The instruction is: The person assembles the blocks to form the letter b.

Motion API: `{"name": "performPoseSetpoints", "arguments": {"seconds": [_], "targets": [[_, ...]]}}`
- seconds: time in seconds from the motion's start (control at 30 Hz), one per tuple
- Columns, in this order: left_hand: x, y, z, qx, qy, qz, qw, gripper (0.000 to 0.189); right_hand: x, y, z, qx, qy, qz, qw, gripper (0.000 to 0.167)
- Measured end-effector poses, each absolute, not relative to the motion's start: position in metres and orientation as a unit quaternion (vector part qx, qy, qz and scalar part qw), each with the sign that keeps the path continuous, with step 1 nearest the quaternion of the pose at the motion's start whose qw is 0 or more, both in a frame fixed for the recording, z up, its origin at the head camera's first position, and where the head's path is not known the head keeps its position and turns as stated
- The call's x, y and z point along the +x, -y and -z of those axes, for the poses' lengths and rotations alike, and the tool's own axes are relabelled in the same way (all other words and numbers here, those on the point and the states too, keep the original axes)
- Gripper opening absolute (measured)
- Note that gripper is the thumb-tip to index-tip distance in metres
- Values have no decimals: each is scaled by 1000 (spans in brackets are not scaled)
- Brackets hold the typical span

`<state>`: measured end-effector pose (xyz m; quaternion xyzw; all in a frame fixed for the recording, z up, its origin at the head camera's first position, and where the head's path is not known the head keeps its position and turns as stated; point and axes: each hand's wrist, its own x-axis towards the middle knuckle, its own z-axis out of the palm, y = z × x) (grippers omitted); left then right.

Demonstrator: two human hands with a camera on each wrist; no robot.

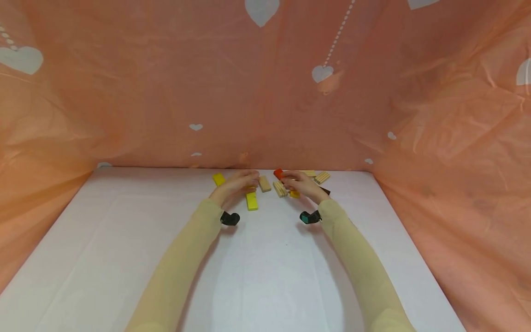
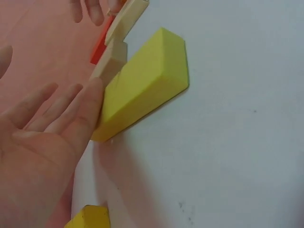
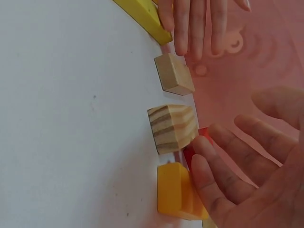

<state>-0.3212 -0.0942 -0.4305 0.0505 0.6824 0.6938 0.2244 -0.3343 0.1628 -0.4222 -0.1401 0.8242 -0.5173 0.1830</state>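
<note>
My left hand (image 1: 237, 183) hovers over the blocks left of centre, fingers extended. In the left wrist view its fingertips lie right at the side of a yellow block (image 2: 145, 76). My right hand (image 1: 303, 184) is spread with slightly bent fingers over the blocks on the right. In the right wrist view its fingertips come close to an orange block (image 3: 172, 190) and a striped wooden block (image 3: 166, 130), with a red block (image 3: 204, 132) partly hidden behind them. Between the two hands lies a plain wooden block (image 1: 264, 184). Neither hand grips a block.
Another yellow block (image 1: 218, 179) lies left of my left hand. Beyond my right hand are striped wooden blocks (image 1: 321, 177) and a dark brown block (image 1: 325, 190). The white table (image 1: 265, 276) meets a pink-orange cloth (image 1: 265, 115) with hearts at its back edge.
</note>
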Motion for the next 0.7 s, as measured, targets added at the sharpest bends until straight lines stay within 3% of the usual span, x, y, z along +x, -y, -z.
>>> {"name": "performPoseSetpoints", "arguments": {"seconds": [0.37, 0.7], "targets": [[-330, 86, 432, 44, -707, -676, 203, 55, -340, -163, 424, -177, -834, 486, 189, 43], [-336, 80, 429, 68, -766, -610, 191, 67, -345, -165, 426, -216, -842, 449, 207, 61]]}}
